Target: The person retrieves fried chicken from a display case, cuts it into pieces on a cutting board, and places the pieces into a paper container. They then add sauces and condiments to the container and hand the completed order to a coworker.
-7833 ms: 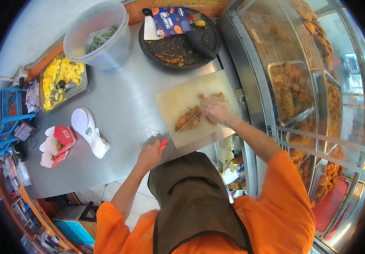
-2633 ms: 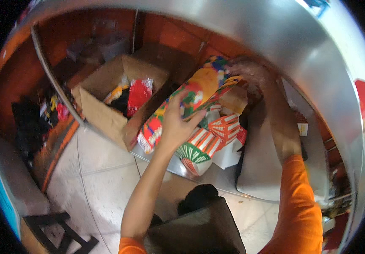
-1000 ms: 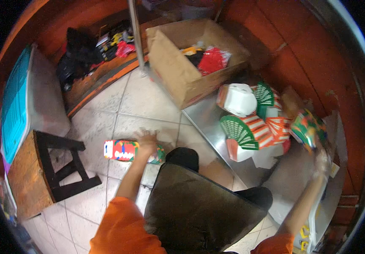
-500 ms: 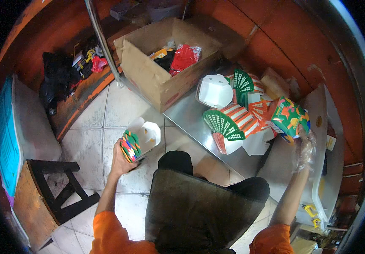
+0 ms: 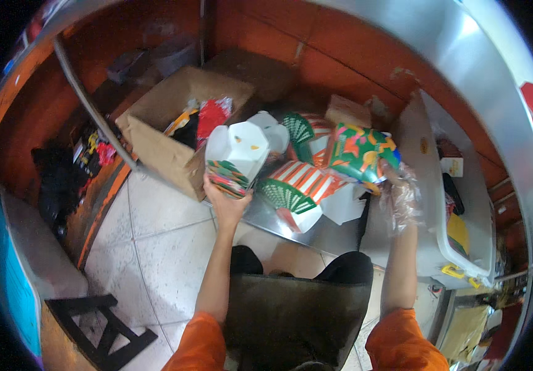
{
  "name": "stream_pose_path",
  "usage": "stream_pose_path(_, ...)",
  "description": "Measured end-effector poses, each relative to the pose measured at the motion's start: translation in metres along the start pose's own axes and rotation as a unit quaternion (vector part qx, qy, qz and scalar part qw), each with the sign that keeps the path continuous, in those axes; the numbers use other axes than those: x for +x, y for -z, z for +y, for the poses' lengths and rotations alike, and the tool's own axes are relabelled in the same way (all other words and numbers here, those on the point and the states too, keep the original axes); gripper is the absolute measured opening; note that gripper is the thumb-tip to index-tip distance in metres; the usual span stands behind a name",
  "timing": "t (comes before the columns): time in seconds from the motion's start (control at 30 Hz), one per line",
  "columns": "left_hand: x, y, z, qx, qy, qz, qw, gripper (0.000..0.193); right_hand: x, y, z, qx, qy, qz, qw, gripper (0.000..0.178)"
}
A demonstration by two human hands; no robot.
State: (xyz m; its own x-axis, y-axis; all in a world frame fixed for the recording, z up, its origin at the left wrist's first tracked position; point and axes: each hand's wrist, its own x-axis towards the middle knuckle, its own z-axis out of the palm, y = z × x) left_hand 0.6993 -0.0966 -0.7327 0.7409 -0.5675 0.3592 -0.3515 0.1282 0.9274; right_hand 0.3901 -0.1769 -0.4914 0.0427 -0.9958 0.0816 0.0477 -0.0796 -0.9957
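Observation:
My left hand is closed around a nested stack of paper takeaway boxes. Its white inside faces up, and the sides show layered colourful edges. In a clear plastic glove, my right hand grips the lower right side of a green takeaway box with orange, yellow and blue shapes. Part of that hand's grip is hidden by the glove's folds. Between my hands, fanned stacks of orange-striped, green-ended paper boxes lie on a metal surface. Partly behind the left stack is another open white box.
A cardboard carton with red and black packets stands at the far left. On the right is a translucent plastic bin with yellow latches. A black-framed stool sits at the lower left, near a metal pole.
My left hand has brought its box stack up and rightward, from over the floor to beside the metal surface. My right hand still grips the green box. The whole view has shifted.

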Motion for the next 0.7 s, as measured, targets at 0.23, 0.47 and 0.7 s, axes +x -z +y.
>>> stream_pose_path(0.23,-0.015,0.047,0.118,0.096,0.002,-0.099,0.99,0.155,-0.016,0.004,-0.029,-0.271,-0.005,-0.163,0.949,0.034)
stream_pose_path(0.47,-0.056,0.125,0.313,0.252,0.0,-0.393,0.884,0.13,-0.125,-0.017,-0.095,-0.123,-0.198,-0.517,0.823,0.062)
stream_pose_path(0.7,-0.087,0.166,0.518,0.03,0.011,-0.48,0.876,0.08,-0.23,0.059,-0.311,-0.21,0.04,-0.376,0.901,0.041)
